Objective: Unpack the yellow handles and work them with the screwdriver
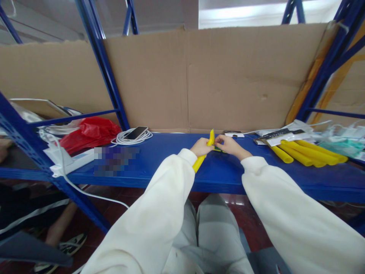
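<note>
A long yellow tube-like piece [199, 163] slants up from the front of the blue shelf, and its narrow upper end sticks out above my left hand [201, 147]. The fingers of that hand are wrapped round its middle. Close beside it, my right hand [229, 145] has its thumb and fingertips pinched together near the yellow piece; what lies between them is too small to make out. Under the right fingers a small dark and yellow item [219, 150] shows in part on the shelf.
Several yellow tubes [310, 154] lie at the right beside labelled packets [281, 136]. A small black-and-white card [234, 134] is behind my right hand. At left are a phone [137, 133] on a coiled white cable [122, 139], a red bag [89, 133] and a blue upright [107, 72]. Cardboard [228, 76] closes the back.
</note>
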